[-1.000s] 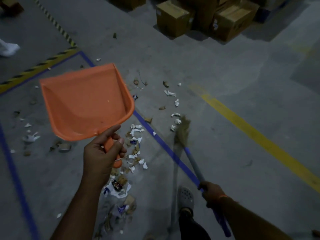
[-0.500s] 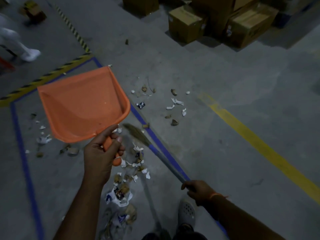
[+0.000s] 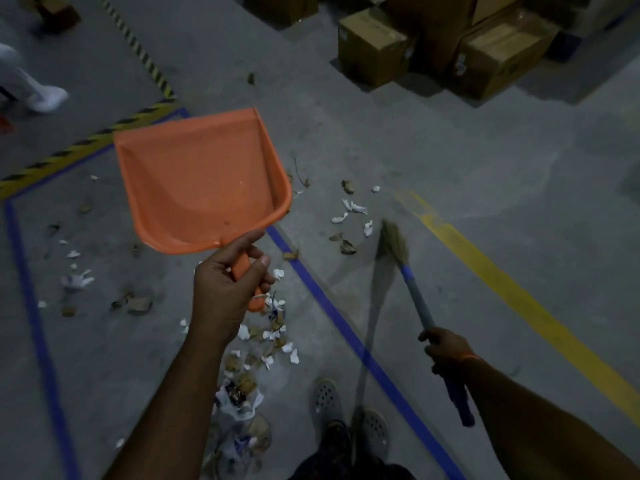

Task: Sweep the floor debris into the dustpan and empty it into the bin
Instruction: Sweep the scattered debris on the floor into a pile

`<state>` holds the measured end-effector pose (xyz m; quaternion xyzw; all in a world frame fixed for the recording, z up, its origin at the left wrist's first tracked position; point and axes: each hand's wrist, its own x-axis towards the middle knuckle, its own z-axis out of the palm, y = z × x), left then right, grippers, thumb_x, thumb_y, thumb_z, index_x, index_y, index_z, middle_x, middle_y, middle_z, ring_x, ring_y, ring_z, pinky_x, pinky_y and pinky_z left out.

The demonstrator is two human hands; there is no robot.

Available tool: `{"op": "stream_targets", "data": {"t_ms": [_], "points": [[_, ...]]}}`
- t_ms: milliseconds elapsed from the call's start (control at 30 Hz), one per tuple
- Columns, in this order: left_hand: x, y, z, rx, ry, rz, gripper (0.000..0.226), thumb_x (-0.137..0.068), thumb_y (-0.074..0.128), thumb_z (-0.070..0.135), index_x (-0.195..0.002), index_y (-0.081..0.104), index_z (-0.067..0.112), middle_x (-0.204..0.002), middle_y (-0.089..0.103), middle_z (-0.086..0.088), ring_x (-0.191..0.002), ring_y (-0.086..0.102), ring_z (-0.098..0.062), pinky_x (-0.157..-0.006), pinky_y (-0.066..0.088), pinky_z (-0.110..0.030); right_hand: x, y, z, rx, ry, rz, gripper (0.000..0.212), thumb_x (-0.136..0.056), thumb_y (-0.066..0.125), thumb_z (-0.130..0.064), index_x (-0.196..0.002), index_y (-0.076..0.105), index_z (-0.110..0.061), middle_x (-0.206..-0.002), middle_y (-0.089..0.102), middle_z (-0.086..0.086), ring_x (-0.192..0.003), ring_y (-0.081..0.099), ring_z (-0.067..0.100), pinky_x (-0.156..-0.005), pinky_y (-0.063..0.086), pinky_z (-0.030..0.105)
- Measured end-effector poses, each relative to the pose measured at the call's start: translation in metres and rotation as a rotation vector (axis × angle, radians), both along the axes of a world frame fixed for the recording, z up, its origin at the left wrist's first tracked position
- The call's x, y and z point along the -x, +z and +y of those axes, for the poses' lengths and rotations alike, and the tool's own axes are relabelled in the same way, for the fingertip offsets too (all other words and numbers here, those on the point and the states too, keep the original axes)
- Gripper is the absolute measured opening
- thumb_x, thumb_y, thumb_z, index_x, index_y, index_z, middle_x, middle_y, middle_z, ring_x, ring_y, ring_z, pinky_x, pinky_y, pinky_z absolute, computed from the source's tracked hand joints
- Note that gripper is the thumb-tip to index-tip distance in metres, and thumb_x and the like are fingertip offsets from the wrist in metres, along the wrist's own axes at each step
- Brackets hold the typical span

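Gripping the short orange handle, the left hand point(image 3: 230, 289) holds the dustpan point(image 3: 201, 181) up off the floor, its open mouth pointing away from the person and its tray holding no visible debris. Just below that hand, a trail of torn white paper and brown scraps, the debris pile point(image 3: 256, 344), runs along the grey floor point(image 3: 450, 174) toward the person's feet, inside the blue tape line point(image 3: 346, 327). The right hand point(image 3: 445, 348) is closed around the blue-grey shaft of the broom point(image 3: 408, 282), whose straw head rests on the floor beyond the blue line. Near the bristles lie a few loose scraps point(image 3: 353, 213), white bits and dry leaves. Farther right runs a yellow floor stripe point(image 3: 512, 292). Cardboard boxes point(image 3: 374, 46) stand at the far edge, well apart from the sweeping.
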<state>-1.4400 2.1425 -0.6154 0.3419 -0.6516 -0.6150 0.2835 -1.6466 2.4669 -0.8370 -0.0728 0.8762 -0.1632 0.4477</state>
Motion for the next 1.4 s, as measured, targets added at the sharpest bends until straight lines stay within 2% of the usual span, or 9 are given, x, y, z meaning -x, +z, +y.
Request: {"op": "stream_targets", "data": {"t_ms": [167, 267, 333, 533, 633, 700, 833, 1133, 1400], "points": [[-0.005, -0.008, -0.029, 0.011, 0.016, -0.017, 0.042, -0.093, 0.067, -0.004, -0.120, 0.073, 0.028, -0.094, 0.064, -0.001, -0.063, 0.064, -0.021, -0.055, 0.052, -0.027, -0.023, -0.013, -0.054, -0.014, 0.210, -0.098, 0.029, -0.092, 0.054, -0.005, -0.112, 0.065, -0.023, -0.112, 0.054, 0.009, -0.082, 0.067, 0.026, -0.060, 0.063, 0.034], [-0.017, -0.013, -0.045, -0.006, 0.042, -0.021, 0.042, -0.094, 0.065, -0.005, -0.120, 0.072, 0.027, -0.095, 0.064, -0.001, -0.064, 0.064, -0.022, -0.054, 0.052, -0.027, -0.051, -0.015, -0.095, 0.006, 0.357, -0.145, 0.032, -0.090, 0.051, -0.003, -0.108, 0.065, -0.025, -0.107, 0.057, 0.010, -0.064, 0.066, 0.018, -0.053, 0.060, 0.029], [-0.024, -0.013, -0.055, -0.023, 0.064, -0.018, 0.044, -0.094, 0.064, -0.005, -0.119, 0.073, 0.031, -0.095, 0.063, -0.002, -0.064, 0.064, -0.021, -0.054, 0.051, -0.028, -0.067, -0.019, -0.121, 0.044, 0.453, -0.163, 0.035, -0.087, 0.052, -0.005, -0.100, 0.066, -0.034, -0.111, 0.060, 0.011, -0.064, 0.065, 0.017, -0.049, 0.053, 0.020], [-0.030, -0.006, -0.083, -0.029, 0.124, 0.003, 0.043, -0.094, 0.063, -0.006, -0.122, 0.070, 0.026, -0.093, 0.063, 0.004, -0.062, 0.063, -0.016, -0.057, 0.053, -0.027, -0.076, -0.016, -0.160, 0.157, 0.538, -0.147, 0.042, -0.084, 0.061, -0.023, -0.079, 0.053, -0.064, -0.119, 0.064, 0.006, -0.092, 0.066, 0.017, -0.073, 0.051, 0.018], [-0.024, -0.002, -0.094, -0.024, 0.146, 0.015, 0.041, -0.094, 0.063, -0.006, -0.124, 0.070, 0.022, -0.096, 0.061, -0.001, -0.061, 0.064, -0.016, -0.055, 0.053, -0.027, -0.057, -0.001, -0.156, 0.224, 0.483, -0.104, 0.046, -0.077, 0.057, -0.025, -0.081, 0.055, -0.070, -0.097, 0.069, 0.006, -0.072, 0.066, 0.011, -0.068, 0.054, 0.023], [-0.017, -0.001, -0.101, -0.028, 0.156, 0.026, 0.041, -0.094, 0.063, -0.007, -0.126, 0.068, 0.019, -0.095, 0.061, -0.003, -0.061, 0.064, -0.015, -0.054, 0.053, -0.026, -0.036, 0.009, -0.150, 0.237, 0.426, -0.053, 0.048, -0.080, 0.057, -0.017, -0.084, 0.059, -0.065, -0.083, 0.067, 0.004, -0.050, 0.057, 0.001, -0.059, 0.053, 0.023], [0.000, -0.003, -0.113, -0.009, 0.138, 0.020, 0.040, -0.094, 0.065, -0.004, -0.123, 0.070, 0.023, -0.094, 0.063, -0.001, -0.063, 0.065, -0.017, -0.058, 0.054, -0.027, 0.014, 0.025, -0.140, 0.183, 0.292, 0.048, 0.030, -0.091, 0.058, -0.010, -0.099, 0.065, -0.037, -0.094, 0.071, 0.019, -0.042, 0.060, 0.007, -0.047, 0.051, 0.019], [0.062, -0.009, -0.129, -0.031, 0.205, 0.013, 0.039, -0.094, 0.063, -0.007, -0.121, 0.070, 0.020, -0.095, 0.061, -0.003, -0.062, 0.064, -0.017, -0.056, 0.054, -0.025, 0.149, 0.005, -0.147, -0.009, -0.013, 0.096, 0.020, -0.091, 0.059, -0.008, -0.105, 0.067, -0.019, -0.096, 0.065, 0.016, -0.070, 0.068, 0.030, -0.050, 0.056, 0.031], [0.120, -0.009, -0.141, -0.020, 0.289, -0.015, 0.039, -0.095, 0.064, -0.003, -0.125, 0.070, 0.021, -0.094, 0.062, -0.001, -0.062, 0.062, -0.020, -0.058, 0.054, -0.027, 0.149, 0.005, -0.198, -0.070, 0.387, -0.148, 0.030, -0.086, 0.051, -0.002, -0.096, 0.067, -0.026, -0.106, 0.060, 0.010, -0.069, 0.067, 0.022, -0.045, 0.056, 0.026]]}}
